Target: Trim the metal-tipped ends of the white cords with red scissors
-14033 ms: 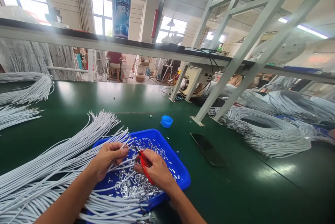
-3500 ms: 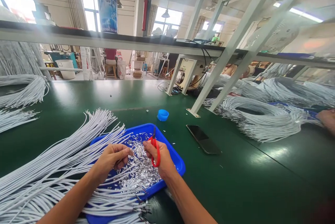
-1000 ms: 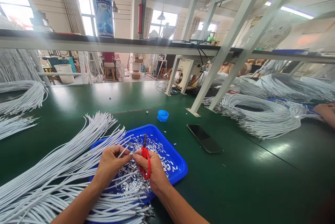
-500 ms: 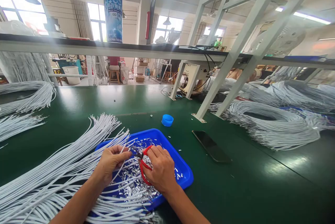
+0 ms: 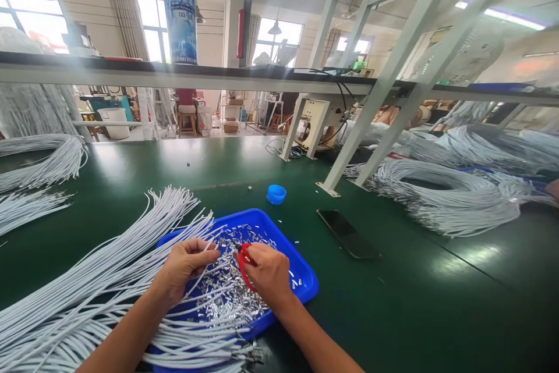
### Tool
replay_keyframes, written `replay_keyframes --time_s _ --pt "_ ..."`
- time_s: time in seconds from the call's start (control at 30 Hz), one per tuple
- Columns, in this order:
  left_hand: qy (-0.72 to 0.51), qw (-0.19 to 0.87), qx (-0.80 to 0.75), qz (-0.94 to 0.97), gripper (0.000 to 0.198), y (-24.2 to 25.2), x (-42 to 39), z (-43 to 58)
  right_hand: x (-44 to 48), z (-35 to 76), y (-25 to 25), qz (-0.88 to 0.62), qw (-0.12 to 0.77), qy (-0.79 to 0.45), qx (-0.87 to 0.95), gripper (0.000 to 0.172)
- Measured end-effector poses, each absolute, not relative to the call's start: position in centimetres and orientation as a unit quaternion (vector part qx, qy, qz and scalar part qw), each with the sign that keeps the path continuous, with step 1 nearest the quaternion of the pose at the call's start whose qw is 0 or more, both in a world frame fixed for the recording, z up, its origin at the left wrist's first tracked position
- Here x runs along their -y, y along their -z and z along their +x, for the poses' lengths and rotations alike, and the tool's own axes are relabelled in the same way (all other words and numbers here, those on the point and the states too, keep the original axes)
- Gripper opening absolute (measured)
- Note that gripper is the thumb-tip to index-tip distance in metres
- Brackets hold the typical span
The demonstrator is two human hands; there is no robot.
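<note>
My left hand (image 5: 186,265) is closed in a pinch on the end of a white wire, above the left part of a blue tray (image 5: 309,284). To its right, my right hand (image 5: 269,277) is wrapped around red-handled scissors (image 5: 245,271), whose short dark blades point toward the left fingertips with a small gap between. Many small silver metal pieces (image 5: 231,294) lie scattered in the tray. A thick bundle of white wires (image 5: 100,268) runs from the lower left, some ends reaching over the tray and under my left forearm.
Past the tray, a blue cap (image 5: 276,194) and a dark phone (image 5: 347,234) lie on the green table (image 5: 419,303). Coiled white wires (image 5: 449,201) sit at right, with more coils (image 5: 56,157) at left. Slanted metal legs (image 5: 362,128) and a shelf bearing a spray can (image 5: 178,9) stand behind.
The scissors have drawn slightly right, away from my left fingertips, and their handles are squeezed closer together. My left hand keeps its pinch. The whole view has shifted a little.
</note>
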State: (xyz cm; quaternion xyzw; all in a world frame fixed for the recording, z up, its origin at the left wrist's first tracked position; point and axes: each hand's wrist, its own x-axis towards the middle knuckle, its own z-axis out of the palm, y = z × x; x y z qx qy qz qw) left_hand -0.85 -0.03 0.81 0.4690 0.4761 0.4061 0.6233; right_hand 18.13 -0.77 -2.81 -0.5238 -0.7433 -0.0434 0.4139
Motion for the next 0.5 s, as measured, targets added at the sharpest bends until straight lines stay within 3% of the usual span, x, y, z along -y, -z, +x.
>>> replay_keyframes --time_s 0.13,0.3,0.37,0.5 --pt "-0.293 0.510 -0.416 0.693 0.020 -2.1 -0.5 -1.8 -0.2 19.7 2.6 -0.578 0.485 -0.073 0.652 0.049" --pt "-0.163 0.287 -0.488 0.808 0.062 -2.4 -0.4 -2.1 -0.8 20.9 2.7 -0.608 0.466 -0.108 0.633 0.046" --pt "-0.111 0.226 -0.514 0.820 0.070 -2.2 -0.1 -2.0 -0.8 20.8 2.6 -0.613 0.451 -0.109 0.639 0.046" --pt "-0.029 0.166 -0.549 0.819 0.058 -2.0 0.1 -1.7 -0.7 20.7 2.5 -0.613 0.439 -0.110 0.647 0.044"
